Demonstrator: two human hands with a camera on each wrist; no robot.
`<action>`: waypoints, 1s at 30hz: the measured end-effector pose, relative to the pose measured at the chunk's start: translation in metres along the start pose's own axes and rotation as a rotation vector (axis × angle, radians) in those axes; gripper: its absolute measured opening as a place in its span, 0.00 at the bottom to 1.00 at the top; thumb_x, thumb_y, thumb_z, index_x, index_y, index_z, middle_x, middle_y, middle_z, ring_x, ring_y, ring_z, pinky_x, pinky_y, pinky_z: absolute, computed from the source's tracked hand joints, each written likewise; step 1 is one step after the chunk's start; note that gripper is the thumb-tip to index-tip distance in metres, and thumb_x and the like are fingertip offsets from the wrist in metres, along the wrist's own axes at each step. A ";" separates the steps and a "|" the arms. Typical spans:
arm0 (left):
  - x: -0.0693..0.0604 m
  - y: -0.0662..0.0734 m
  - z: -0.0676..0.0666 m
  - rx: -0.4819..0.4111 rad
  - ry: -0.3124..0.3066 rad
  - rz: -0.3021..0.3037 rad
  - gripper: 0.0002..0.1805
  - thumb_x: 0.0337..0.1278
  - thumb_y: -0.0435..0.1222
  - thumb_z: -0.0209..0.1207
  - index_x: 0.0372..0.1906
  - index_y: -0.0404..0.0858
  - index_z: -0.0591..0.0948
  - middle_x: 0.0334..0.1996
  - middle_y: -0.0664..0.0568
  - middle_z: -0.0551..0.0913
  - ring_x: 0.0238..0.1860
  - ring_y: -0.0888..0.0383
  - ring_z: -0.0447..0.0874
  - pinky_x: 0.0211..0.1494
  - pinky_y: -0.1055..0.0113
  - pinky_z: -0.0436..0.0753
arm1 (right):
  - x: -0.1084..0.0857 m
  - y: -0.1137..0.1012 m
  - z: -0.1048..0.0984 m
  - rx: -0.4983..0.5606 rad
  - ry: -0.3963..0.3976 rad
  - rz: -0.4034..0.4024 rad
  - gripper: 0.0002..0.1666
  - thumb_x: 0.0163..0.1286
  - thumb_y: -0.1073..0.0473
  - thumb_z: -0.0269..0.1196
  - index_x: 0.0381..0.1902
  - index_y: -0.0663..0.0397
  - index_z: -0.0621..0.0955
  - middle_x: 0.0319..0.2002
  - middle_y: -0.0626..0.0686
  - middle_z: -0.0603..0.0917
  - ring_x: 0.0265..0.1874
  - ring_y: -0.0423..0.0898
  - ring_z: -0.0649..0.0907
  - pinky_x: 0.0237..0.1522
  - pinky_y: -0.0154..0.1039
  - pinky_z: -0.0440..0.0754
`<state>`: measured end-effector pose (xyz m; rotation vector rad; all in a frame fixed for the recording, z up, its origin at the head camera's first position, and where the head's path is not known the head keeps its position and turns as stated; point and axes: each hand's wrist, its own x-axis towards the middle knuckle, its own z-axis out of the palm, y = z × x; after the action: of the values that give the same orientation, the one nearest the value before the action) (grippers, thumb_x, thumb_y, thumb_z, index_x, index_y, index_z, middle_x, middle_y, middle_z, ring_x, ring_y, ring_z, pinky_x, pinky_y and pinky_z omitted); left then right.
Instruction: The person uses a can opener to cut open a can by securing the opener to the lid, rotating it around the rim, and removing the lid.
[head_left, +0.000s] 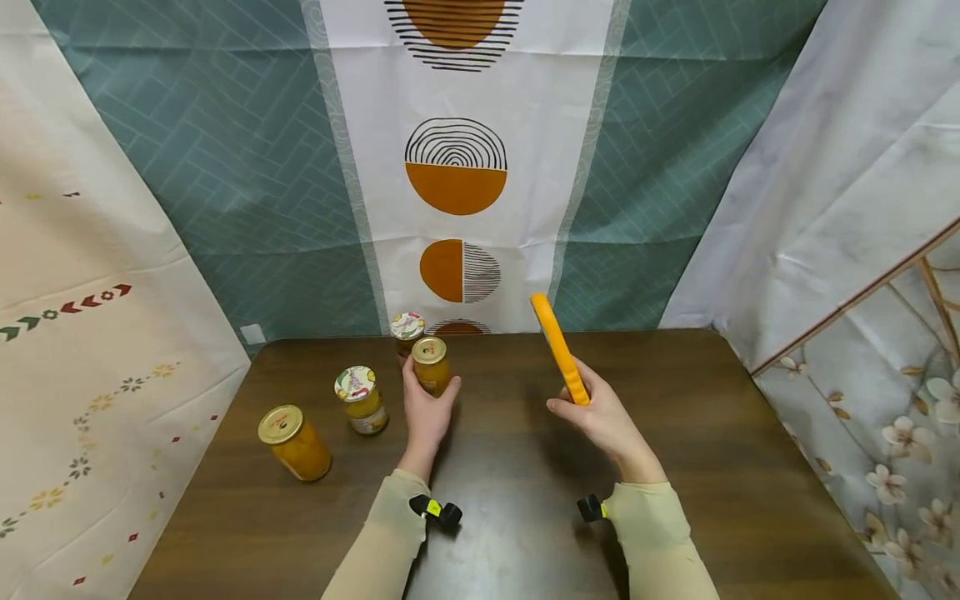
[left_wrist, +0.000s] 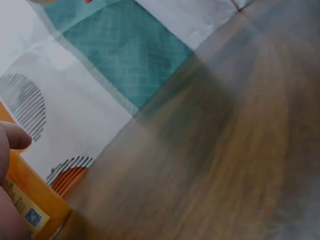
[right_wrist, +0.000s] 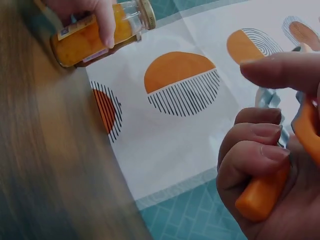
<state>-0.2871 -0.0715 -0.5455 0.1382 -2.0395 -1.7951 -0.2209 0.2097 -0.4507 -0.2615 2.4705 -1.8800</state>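
My left hand grips a glass jar of orange fruit with a gold lid, thumb on its right side. In the left wrist view only part of that jar and some fingers show. The right wrist view shows the jar upright against the table, its lid on. My right hand holds an orange-handled jar opener raised above the table, to the right of the jar. Its toothed metal edge shows between the handles in the right wrist view, with fingers curled round one handle.
Behind the held jar stands a jar with a patterned lid. Left of my left hand are another patterned-lid jar and a gold-lidded jar. The brown table ends at a hanging curtain; more cloth hangs on both sides.
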 end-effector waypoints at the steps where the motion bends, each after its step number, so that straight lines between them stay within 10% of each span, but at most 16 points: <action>1: 0.001 -0.002 0.000 0.003 0.002 -0.009 0.49 0.58 0.34 0.76 0.80 0.38 0.62 0.73 0.35 0.70 0.73 0.38 0.70 0.77 0.41 0.64 | 0.000 0.000 0.001 -0.015 0.006 0.009 0.38 0.68 0.63 0.72 0.73 0.59 0.71 0.36 0.57 0.74 0.33 0.50 0.73 0.38 0.42 0.72; 10: 0.009 -0.008 -0.007 0.004 -0.018 -0.038 0.38 0.63 0.36 0.75 0.73 0.36 0.69 0.60 0.38 0.80 0.62 0.41 0.78 0.69 0.45 0.72 | 0.000 -0.001 0.002 0.047 -0.127 -0.082 0.12 0.70 0.68 0.61 0.49 0.68 0.75 0.30 0.55 0.73 0.27 0.47 0.73 0.32 0.37 0.71; 19: 0.009 -0.001 -0.008 -0.017 -0.067 -0.054 0.37 0.66 0.38 0.73 0.73 0.36 0.67 0.61 0.37 0.79 0.62 0.41 0.77 0.69 0.43 0.71 | -0.001 0.000 0.001 0.256 -0.288 -0.228 0.14 0.66 0.68 0.52 0.48 0.69 0.68 0.30 0.60 0.71 0.24 0.53 0.70 0.28 0.39 0.71; 25: 0.008 -0.005 -0.006 -0.013 -0.078 -0.054 0.37 0.66 0.36 0.73 0.73 0.35 0.67 0.62 0.37 0.79 0.63 0.40 0.78 0.70 0.42 0.71 | -0.006 -0.001 -0.001 0.093 -0.205 -0.200 0.14 0.65 0.70 0.54 0.49 0.68 0.74 0.31 0.60 0.74 0.25 0.54 0.71 0.29 0.40 0.71; 30: 0.006 -0.003 0.002 0.001 -0.089 0.020 0.35 0.64 0.33 0.74 0.71 0.34 0.69 0.61 0.38 0.80 0.62 0.41 0.79 0.69 0.42 0.73 | -0.005 -0.004 0.001 -0.126 -0.067 -0.126 0.40 0.67 0.71 0.63 0.77 0.55 0.72 0.42 0.55 0.81 0.38 0.52 0.78 0.41 0.41 0.76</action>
<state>-0.2936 -0.0722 -0.5474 0.0384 -2.0954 -1.8183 -0.2152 0.2088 -0.4477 -0.4863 2.5869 -1.7287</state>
